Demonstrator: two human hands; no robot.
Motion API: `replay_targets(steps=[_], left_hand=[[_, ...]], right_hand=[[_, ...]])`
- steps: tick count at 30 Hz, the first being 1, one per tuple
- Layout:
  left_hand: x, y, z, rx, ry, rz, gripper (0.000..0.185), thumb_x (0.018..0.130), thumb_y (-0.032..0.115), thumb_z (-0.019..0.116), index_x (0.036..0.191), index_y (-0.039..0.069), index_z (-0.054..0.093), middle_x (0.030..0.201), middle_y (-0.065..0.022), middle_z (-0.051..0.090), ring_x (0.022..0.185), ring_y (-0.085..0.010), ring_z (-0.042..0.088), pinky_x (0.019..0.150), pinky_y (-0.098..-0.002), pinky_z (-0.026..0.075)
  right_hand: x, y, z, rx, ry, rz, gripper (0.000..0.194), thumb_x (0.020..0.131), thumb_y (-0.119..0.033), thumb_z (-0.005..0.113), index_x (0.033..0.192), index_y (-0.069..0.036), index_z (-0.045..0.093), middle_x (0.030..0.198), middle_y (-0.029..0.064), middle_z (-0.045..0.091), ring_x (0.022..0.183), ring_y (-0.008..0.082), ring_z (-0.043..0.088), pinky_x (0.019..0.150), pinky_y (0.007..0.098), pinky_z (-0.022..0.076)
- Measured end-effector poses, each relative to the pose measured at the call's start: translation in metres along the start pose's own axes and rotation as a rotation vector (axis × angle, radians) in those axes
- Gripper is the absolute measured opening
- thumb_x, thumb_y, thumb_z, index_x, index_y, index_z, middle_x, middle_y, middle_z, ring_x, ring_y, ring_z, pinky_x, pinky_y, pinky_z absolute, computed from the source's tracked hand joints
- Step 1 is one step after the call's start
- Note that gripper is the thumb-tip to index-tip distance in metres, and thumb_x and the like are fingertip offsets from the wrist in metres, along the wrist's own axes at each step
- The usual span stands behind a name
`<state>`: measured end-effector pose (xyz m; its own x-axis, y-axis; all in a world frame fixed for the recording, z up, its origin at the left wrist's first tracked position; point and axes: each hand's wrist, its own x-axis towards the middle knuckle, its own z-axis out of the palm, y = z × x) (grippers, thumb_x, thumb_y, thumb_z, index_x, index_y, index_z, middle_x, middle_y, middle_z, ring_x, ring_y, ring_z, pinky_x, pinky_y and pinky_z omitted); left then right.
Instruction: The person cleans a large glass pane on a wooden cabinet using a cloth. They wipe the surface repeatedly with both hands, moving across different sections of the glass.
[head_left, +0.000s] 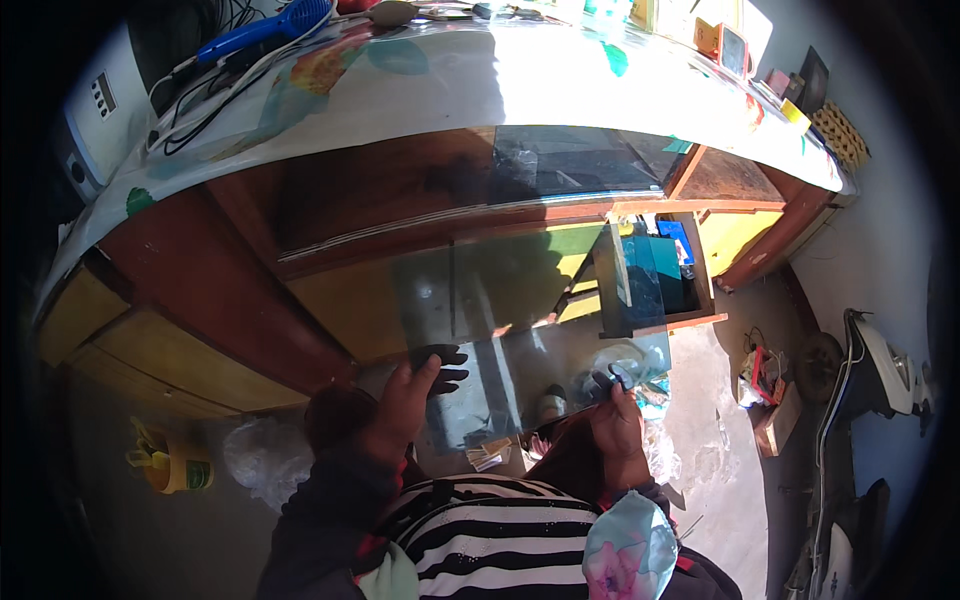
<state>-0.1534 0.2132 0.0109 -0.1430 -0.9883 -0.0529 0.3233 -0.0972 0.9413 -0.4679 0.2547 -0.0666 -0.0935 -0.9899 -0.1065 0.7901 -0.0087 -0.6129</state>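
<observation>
My left hand (411, 397) grips the left edge of a clear glass pane (510, 330), thumb on the near face and fingers seen through the glass. My right hand (619, 424) pinches the pane's lower right edge. The pane is tilted before my lap, and through it show the floor and cabinet front. Beyond it stands a wooden cabinet (247, 292) with red-brown frame and yellow panels. A dark glass panel (577, 161) sits in the right of its upper opening, above a grooved track (382, 231). A pulled-out drawer (701, 277) holds a blue box and other items.
A floral plastic cloth (420, 97) covers the cabinet top, bearing a blue handheld appliance (266, 34), cables and a red-framed mirror (733, 51). A yellow bucket (180, 469) and a clear plastic bag (266, 457) are at left. At right stand a scooter (870, 360) and a wooden box (776, 424).
</observation>
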Motion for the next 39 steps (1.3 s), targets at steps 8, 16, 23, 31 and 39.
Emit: replay_targets(steps=[8,16,23,31,39], left_hand=[[-0.022,0.010,-0.038,0.133,-0.122,-0.040,0.030,0.093,0.012,0.048,0.122,0.004,0.050,0.097,-0.0046,0.063,0.081,-0.0108,0.059,0.073,-0.0263,0.049],[-0.035,0.035,-0.056,-0.178,0.052,-0.044,0.032,0.095,0.025,0.050,0.117,0.002,0.053,0.112,-0.0064,0.061,0.100,-0.0152,0.058,0.084,-0.0317,0.047],[-0.047,0.035,-0.089,-0.093,0.262,0.091,0.029,0.095,0.024,0.049,0.109,0.001,0.059,0.106,-0.0050,0.062,0.096,-0.0135,0.058,0.083,-0.0283,0.045],[-0.105,0.041,-0.123,-0.106,0.355,0.147,0.033,0.094,0.021,0.045,0.116,-0.002,0.054,0.113,-0.0113,0.059,0.101,-0.0216,0.058,0.088,-0.0340,0.047],[-0.133,0.047,-0.150,-0.069,0.348,0.134,0.037,0.094,0.024,0.043,0.117,-0.003,0.052,0.108,-0.0138,0.061,0.096,-0.0215,0.060,0.081,-0.0331,0.048]], right_hand=[[-0.008,0.000,0.028,-0.031,-0.076,0.044,0.033,0.094,-0.013,0.044,0.126,-0.006,0.044,0.116,0.0145,0.057,0.102,0.0234,0.056,0.084,0.0352,0.0447],[0.020,0.028,0.060,-0.074,-0.219,0.151,0.034,0.095,-0.015,0.045,0.129,-0.011,0.043,0.119,0.0132,0.055,0.100,0.0201,0.056,0.083,0.0314,0.0448],[0.027,0.045,0.093,-0.096,-0.296,0.234,0.034,0.094,-0.014,0.047,0.128,-0.011,0.044,0.119,0.0131,0.056,0.102,0.0214,0.057,0.083,0.0320,0.0449],[0.042,0.064,0.125,-0.151,-0.441,0.320,0.033,0.093,-0.013,0.048,0.125,-0.007,0.045,0.118,0.0132,0.056,0.109,0.0237,0.054,0.090,0.0356,0.0432],[0.062,0.087,0.170,-0.206,-0.492,0.375,0.034,0.092,-0.014,0.049,0.125,-0.002,0.045,0.113,0.0168,0.058,0.103,0.0236,0.056,0.088,0.0328,0.0437]])
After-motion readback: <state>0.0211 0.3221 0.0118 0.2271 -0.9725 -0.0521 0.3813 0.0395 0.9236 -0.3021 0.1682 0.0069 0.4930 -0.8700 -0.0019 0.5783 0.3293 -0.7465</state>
